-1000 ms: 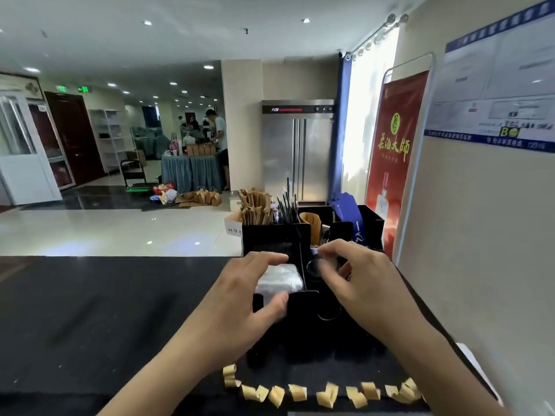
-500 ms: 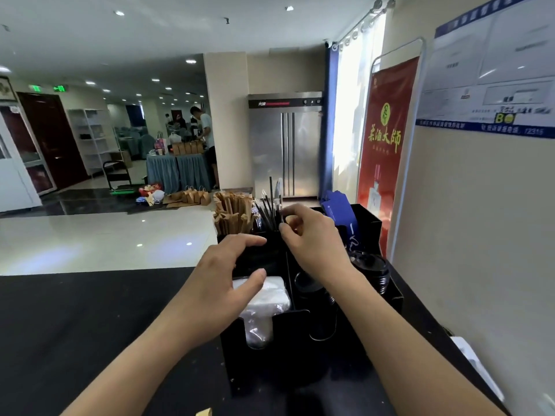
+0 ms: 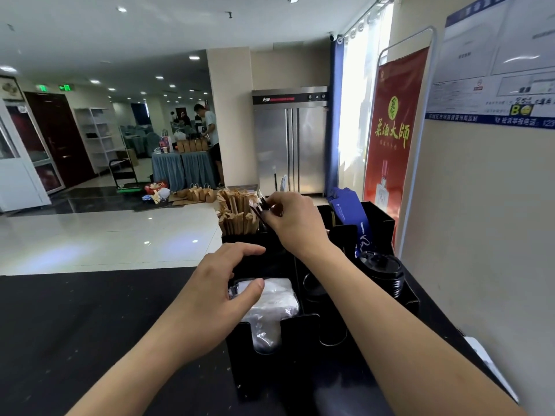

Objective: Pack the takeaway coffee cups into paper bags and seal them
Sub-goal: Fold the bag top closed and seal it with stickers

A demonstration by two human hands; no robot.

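Right hand [image 3: 292, 219] pinches dark straws [image 3: 259, 209] (tips hidden behind fingers).

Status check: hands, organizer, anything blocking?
Right hand pinching dark straws at organizer rear. Left hand open over plastic-wrapped stack. Black lids alongside. No cup or bag in hand.

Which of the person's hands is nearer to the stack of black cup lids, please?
The right. The right hand pinches dark straws at the back of the organizer, its forearm passing just beside the black cup lids; the left hand rests over the white napkins, further away.
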